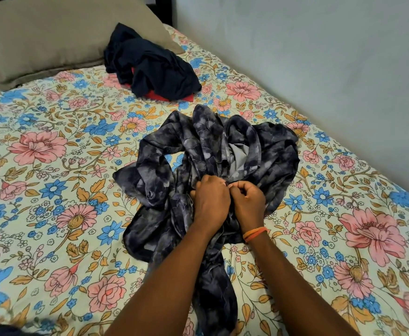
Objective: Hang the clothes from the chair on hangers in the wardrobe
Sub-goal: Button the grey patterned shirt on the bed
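Note:
A dark grey patterned garment (198, 146) lies crumpled in the middle of the flowered bedspread (53, 166). My left hand (210, 200) and my right hand (248, 200) meet over its near part, fingers curled and pinching the fabric between them. An orange band circles my right wrist. Farther back, a dark navy garment (155, 66) is heaped on something red (159, 95), close to the pillow. No hanger, chair or wardrobe is in view.
A large grey-brown pillow (53, 37) leans at the head of the bed, far left. A pale wall (320, 69) runs along the bed's right side. A dark shape sits at the bottom left corner.

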Available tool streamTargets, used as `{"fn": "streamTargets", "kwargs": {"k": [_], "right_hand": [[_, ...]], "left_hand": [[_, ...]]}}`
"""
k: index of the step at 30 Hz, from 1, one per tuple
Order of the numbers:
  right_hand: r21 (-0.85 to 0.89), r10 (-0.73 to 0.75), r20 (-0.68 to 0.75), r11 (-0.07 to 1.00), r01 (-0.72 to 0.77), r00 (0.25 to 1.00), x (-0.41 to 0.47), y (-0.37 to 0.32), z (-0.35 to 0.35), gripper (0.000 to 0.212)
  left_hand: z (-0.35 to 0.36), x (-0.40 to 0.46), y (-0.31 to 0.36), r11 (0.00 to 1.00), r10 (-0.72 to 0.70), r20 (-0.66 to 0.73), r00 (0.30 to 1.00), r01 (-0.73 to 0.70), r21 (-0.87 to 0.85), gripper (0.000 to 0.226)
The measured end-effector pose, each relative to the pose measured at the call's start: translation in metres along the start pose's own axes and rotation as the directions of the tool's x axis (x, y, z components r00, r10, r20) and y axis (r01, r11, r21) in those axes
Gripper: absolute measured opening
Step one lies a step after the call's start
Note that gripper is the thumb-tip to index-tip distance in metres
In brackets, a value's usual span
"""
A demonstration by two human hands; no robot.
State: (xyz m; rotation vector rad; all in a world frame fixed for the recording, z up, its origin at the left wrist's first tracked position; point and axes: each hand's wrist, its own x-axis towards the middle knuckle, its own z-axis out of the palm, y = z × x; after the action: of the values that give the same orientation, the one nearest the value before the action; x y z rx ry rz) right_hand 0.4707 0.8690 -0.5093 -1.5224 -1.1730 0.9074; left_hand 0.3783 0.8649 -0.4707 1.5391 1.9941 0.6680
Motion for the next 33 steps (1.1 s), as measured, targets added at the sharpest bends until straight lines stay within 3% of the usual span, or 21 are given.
{"fn": "streamTargets", "kwargs": {"k": [3,7,10,12,15,17,20,23,25,27,29,31,33], "right_hand": [[-0.013,-0.006,0.031,1.000,0.007,0.999,-0.001,0.000,0.000,0.012],[0.100,0.101,0.135,0.988,-0.115,0.986,0.005,-0.004,-0.013,0.014],[0.039,0.065,0.059,0.997,-0.068,0.996,0.004,-0.003,-0.014,0.012],[-0.030,-0.001,-0.026,1.000,0.000,1.000,-0.005,-0.004,-0.013,0.012],[-0.040,-0.001,-0.120,0.999,-0.004,0.993,-0.022,-0.004,-0.020,0.007],[0.005,0.052,-0.174,0.999,-0.052,0.983,-0.039,0.001,-0.037,0.008],[-0.040,0.064,-0.208,0.996,-0.074,0.976,-0.064,0.011,-0.069,0.008],[-0.151,0.009,-0.251,0.987,-0.048,0.968,-0.086,0.010,-0.118,0.006],[-0.280,-0.025,-0.241,0.959,-0.045,0.970,-0.099,0.009,-0.159,0.007],[-0.435,-0.088,-0.260,0.900,-0.035,0.962,-0.112,0.015,-0.201,0.006],[-0.630,-0.233,-0.326,0.776,-0.026,0.916,-0.122,0.026,-0.242,0.008],[-0.783,-0.293,-0.407,0.600,-0.165,0.865,-0.127,0.037,-0.278,0.022],[-0.806,-0.201,-0.518,0.440,-0.396,0.831,-0.129,0.043,-0.302,0.034]], "left_hand": [[0.000,0.001,-0.001,0.998,-0.015,-0.026,1.000,0.013,-0.069,0.027],[-0.001,-0.001,-0.001,0.997,0.013,-0.056,0.998,-0.018,-0.077,0.025],[-0.001,-0.008,-0.002,0.995,0.072,-0.070,0.995,-0.067,0.074,0.020],[-0.004,-0.016,-0.001,0.976,0.112,-0.065,0.992,-0.097,0.193,0.029],[-0.010,-0.035,0.007,0.880,0.234,-0.074,0.969,-0.179,0.441,0.030],[-0.009,-0.054,0.019,0.803,0.381,-0.037,0.924,-0.311,0.508,0.030],[0.008,-0.085,0.035,0.700,0.547,0.147,0.824,-0.547,0.459,0.025],[0.039,-0.113,0.046,0.783,0.471,0.304,0.828,-0.551,0.287,0.024],[0.063,-0.133,0.049,0.782,0.498,0.364,0.787,-0.589,0.204,0.031],[0.082,-0.153,0.051,0.708,0.542,0.437,0.718,-0.670,0.222,0.038],[0.095,-0.169,0.055,0.633,0.601,0.458,0.655,-0.740,0.227,0.028],[0.098,-0.183,0.063,0.564,0.642,0.462,0.612,-0.785,0.256,0.013],[0.101,-0.191,0.066,0.551,0.640,0.472,0.606,-0.790,0.268,0.014]]}}
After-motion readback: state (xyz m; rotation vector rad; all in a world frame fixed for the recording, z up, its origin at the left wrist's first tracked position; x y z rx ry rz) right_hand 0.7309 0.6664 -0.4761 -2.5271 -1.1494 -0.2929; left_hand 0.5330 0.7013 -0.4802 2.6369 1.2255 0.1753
